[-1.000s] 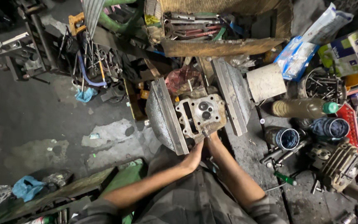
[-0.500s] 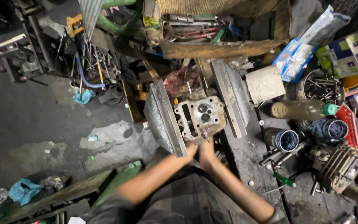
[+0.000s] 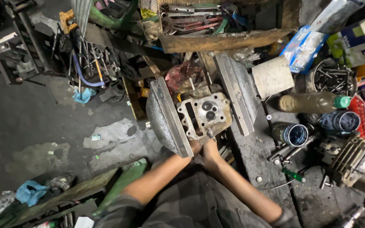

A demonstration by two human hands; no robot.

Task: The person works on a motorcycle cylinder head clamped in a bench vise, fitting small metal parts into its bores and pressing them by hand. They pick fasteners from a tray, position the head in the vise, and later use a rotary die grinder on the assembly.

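We see a cylinder head [image 3: 205,116] between 2 metal vise jaws, our left hand [image 3: 194,147] and right hand [image 3: 210,147] side by side, touching its near edge, grip hidden

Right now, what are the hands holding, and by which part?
Both hands, left hand and right hand, grip the near lower edge of the metal engine cylinder head, which sits between two vise jaws.

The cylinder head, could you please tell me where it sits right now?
In the head view the cylinder head sits at centre, between two grey metal vise jaws, just above both hands, left hand and right hand, at its lower edge.
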